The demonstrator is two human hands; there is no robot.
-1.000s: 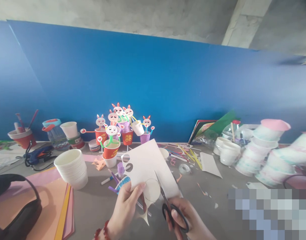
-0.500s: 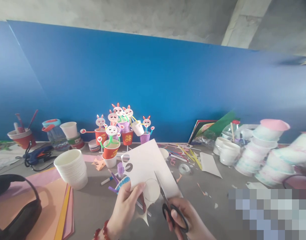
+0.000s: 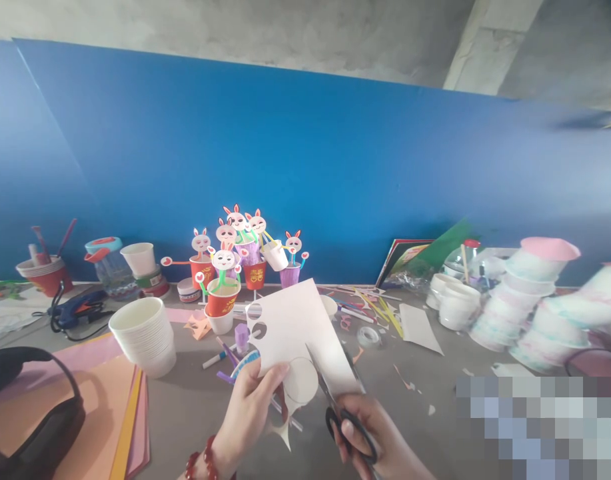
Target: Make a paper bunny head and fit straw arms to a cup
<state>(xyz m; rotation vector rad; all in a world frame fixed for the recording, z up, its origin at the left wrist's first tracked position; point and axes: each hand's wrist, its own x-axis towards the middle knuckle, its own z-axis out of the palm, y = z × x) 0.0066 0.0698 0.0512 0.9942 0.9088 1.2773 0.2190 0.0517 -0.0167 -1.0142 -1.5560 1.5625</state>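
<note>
My left hand (image 3: 250, 412) pinches the lower edge of a white paper sheet (image 3: 295, 327) that has round holes cut in it. A partly cut circle (image 3: 301, 381) hangs at the sheet's bottom edge. My right hand (image 3: 380, 443) is closed through the black handles of a pair of scissors (image 3: 335, 400), whose blades cut into the sheet beside the circle. A red bead bracelet (image 3: 201, 461) is on my left wrist.
A stack of white paper cups (image 3: 144, 337) stands at the left on coloured card sheets (image 3: 85, 407). Bunny cup figures (image 3: 235, 260) line the blue wall. More cup stacks (image 3: 525, 300) crowd the right. A glue gun (image 3: 75, 310), markers and paper scraps lie around.
The sheet has turned slightly in my left hand and the scissors have crept a little further along the circle. Nothing else has moved.
</note>
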